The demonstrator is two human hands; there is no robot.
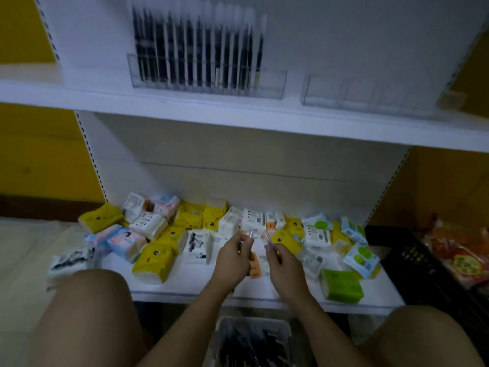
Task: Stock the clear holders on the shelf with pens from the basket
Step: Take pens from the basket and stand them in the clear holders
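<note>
Pens (195, 46) upright in the left clear holder (272, 83), others in the basket (286, 330); left grip (232, 256) and right grip (284, 266) each pinching a pen (250, 233).

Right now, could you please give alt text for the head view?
The left hand and right hand each pinch a thin pen over a white shelf of colourful tissue packs. Above, one clear plastic holder holds dark pens; its neighbour looks empty.

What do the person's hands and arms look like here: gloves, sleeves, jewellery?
The left hand and right hand are bare, without gloves. The left forearm and right forearm are uncovered to the frame's edge; no sleeve shows. No watch or bracelet at either wrist. The picture is too dim and blurred to tell rings.
</note>
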